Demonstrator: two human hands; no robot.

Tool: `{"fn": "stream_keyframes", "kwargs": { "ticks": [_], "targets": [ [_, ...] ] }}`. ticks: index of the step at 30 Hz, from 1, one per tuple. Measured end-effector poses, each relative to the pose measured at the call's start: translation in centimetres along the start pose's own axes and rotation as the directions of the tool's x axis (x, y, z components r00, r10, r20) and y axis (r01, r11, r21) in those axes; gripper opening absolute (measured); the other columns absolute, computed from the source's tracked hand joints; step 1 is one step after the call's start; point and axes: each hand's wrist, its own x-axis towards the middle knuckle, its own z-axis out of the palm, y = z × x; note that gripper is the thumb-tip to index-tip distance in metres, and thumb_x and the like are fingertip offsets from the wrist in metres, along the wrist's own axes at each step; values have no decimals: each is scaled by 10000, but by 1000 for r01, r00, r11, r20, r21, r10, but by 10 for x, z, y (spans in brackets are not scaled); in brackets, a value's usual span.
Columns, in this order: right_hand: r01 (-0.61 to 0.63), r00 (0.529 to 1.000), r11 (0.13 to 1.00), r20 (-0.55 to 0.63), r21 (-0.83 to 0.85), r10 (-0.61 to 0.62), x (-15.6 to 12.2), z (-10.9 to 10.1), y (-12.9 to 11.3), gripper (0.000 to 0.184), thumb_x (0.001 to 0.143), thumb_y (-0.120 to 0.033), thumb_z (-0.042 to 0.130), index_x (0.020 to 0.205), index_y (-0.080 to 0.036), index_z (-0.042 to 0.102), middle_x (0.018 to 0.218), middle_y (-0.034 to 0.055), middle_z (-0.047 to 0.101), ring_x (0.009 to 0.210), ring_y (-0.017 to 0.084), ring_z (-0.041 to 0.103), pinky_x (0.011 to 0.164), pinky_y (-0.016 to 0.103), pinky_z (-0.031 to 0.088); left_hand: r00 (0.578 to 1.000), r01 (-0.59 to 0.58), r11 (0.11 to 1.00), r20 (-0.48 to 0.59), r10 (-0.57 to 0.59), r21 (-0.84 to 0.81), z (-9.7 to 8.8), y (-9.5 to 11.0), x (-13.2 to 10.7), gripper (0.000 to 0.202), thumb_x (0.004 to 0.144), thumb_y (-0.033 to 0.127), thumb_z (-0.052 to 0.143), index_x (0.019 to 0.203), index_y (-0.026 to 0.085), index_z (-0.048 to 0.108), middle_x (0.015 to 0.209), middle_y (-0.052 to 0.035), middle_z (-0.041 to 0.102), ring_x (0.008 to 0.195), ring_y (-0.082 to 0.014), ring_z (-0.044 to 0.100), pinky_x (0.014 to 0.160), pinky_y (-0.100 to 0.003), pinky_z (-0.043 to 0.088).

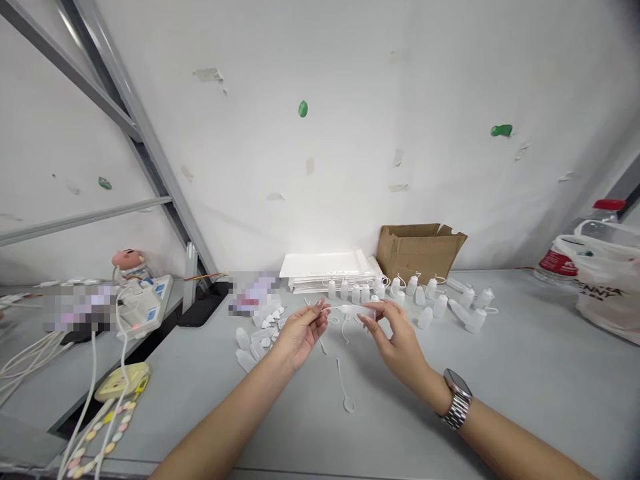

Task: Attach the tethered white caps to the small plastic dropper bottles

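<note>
My left hand [300, 330] and my right hand [393, 337] are raised over the grey table [500, 373], both pinched on a small white plastic bottle [356, 311] held sideways between them. The left fingertips pinch its thin end; the right fingers grip its body. My right wrist wears a metal watch [456, 398]. A white looped strap [344, 387] lies on the table below my hands. Several small white bottles [425, 297] stand in a group behind my hands. To the left lies a pile of loose white caps and bottles [260, 333].
A stack of white bags [325, 270] and an open cardboard box [417, 250] sit against the wall. At the right are a white plastic bag [607, 287] and a red-capped bottle [575, 250]. A power strip [143, 303], cables and a yellow device [120, 381] lie at the left.
</note>
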Motion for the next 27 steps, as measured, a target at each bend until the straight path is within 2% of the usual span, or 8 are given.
{"fn": "stream_keyframes", "kwargs": {
  "ticks": [5,10,14,27],
  "targets": [
    [6,999,999,31,53,-7,-1,-2,-5,164,857,-324,463,951,-207,525,697,5,575,750,190,562,888,445,353,999,-15,998,-30,17,65,3,-2,-4,134,655,207,698,723,95,674,557,-10,616,466,-37,543,489,-130,477],
    [62,997,997,50,42,-64,-3,-2,-8,155,851,-320,477,936,-199,526,678,-8,556,712,168,562,929,454,327,981,-137,964,-104,164,228,4,-3,-7,257,589,273,735,794,128,681,656,-36,674,555,-60,573,551,-160,448],
    [95,994,995,62,14,-95,-5,0,-8,152,851,-310,481,944,-195,514,661,-14,549,691,163,560,920,457,335,967,-203,931,-87,239,302,5,-3,-11,307,562,327,736,794,135,683,671,-48,685,594,-93,586,595,-207,434],
    [102,994,995,51,0,-102,-4,-1,-9,147,848,-311,483,942,-205,521,671,-8,568,658,158,555,915,467,340,968,-195,921,-86,237,337,6,-3,-13,302,563,340,731,791,145,693,712,-56,695,623,-101,584,625,-217,415]
  ]
}}
